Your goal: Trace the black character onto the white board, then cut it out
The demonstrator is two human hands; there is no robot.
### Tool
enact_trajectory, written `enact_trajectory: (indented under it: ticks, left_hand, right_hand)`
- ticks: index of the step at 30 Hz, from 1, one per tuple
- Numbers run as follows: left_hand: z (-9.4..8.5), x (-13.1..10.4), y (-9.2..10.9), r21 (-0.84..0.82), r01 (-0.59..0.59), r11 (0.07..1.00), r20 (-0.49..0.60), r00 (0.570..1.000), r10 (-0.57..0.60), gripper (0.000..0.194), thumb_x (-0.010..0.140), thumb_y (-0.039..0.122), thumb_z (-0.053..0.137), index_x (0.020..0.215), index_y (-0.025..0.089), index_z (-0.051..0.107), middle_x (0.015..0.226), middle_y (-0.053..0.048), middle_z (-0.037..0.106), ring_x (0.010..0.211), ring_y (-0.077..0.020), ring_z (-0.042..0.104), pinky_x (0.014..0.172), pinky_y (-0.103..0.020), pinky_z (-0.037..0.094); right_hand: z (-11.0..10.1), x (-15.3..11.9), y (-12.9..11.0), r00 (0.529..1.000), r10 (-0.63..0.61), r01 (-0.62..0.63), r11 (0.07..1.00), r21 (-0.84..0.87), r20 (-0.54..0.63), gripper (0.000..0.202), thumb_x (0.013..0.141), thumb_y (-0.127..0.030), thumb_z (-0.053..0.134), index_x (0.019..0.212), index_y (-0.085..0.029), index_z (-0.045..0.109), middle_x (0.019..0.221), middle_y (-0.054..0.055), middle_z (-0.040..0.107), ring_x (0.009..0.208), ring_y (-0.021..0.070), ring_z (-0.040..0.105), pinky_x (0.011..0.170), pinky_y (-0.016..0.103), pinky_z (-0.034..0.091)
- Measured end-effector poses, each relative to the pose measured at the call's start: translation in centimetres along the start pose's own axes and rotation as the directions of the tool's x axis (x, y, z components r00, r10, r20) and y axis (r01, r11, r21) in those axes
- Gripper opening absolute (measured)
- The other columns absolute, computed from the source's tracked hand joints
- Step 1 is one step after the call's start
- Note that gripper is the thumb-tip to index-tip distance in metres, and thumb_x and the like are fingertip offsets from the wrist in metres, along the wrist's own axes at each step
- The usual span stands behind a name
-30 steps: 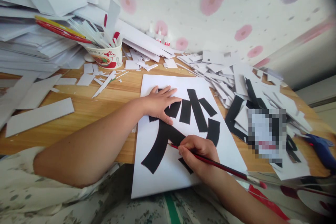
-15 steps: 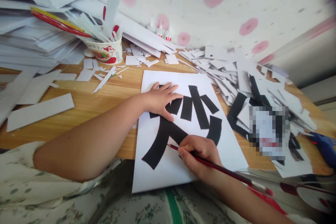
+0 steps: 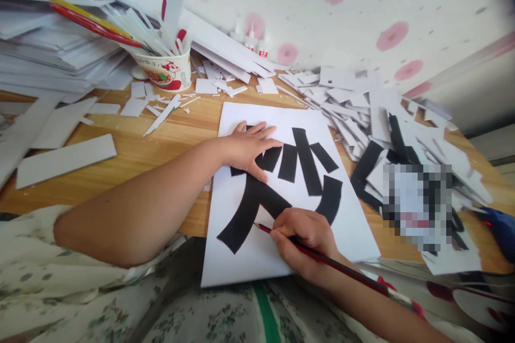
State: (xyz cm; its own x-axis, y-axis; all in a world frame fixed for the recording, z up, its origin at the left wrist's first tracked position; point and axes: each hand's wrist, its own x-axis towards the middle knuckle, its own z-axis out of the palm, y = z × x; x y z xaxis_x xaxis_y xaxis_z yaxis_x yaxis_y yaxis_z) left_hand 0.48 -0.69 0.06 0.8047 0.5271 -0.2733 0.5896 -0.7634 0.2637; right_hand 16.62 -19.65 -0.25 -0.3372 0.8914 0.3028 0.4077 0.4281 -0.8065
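My left hand (image 3: 251, 150) lies flat with spread fingers, pressing on black cut-out strokes (image 3: 309, 161) that form a character. They rest on a white sheet (image 3: 229, 273), whose near edge reaches past the table's front edge. In my right hand (image 3: 306, 238) is a dark red and black pencil (image 3: 341, 263), gripped near its point. Its tip touches or almost touches the inner edge of the lower-left black stroke (image 3: 241, 220). Part of the upper-left stroke is hidden under my left hand.
At the back left a paper cup (image 3: 171, 75) holds sticks and tools, beside stacked white boards (image 3: 52, 59). White scraps (image 3: 341, 102) and black pieces (image 3: 368, 171) pile up on the right. Glue bottles (image 3: 257, 45) stand by the wall; a blue tool (image 3: 499, 230) lies far right.
The pencil tip has slid slightly down and left along the edge of the lower-left stroke. My left hand stays in place on the strokes. The whole view has shifted a little.
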Motion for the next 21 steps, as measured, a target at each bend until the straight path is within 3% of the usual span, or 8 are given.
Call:
enact_trajectory:
  ticks: [21]
  left_hand:
    - [-0.01, -0.07, 0.1, 0.017, 0.001, 1.0, -0.003, 1.0, -0.001, 0.104, 0.065, 0.079, 0.062, 0.151, 0.034, 0.024, 0.164, -0.01, 0.001, 0.149, -0.0323, -0.008, 0.114, -0.064, 0.0]
  right_hand:
    - [0.06, 0.31, -0.34, 0.977, -0.197, 0.198, 0.98, -0.007, 0.079, 0.021, 0.084, -0.009, 0.05, 0.068, -0.021, 0.044, 0.064, 0.002, 0.06, 0.056, 0.0108, 0.053, 0.051, 0.023, 0.038]
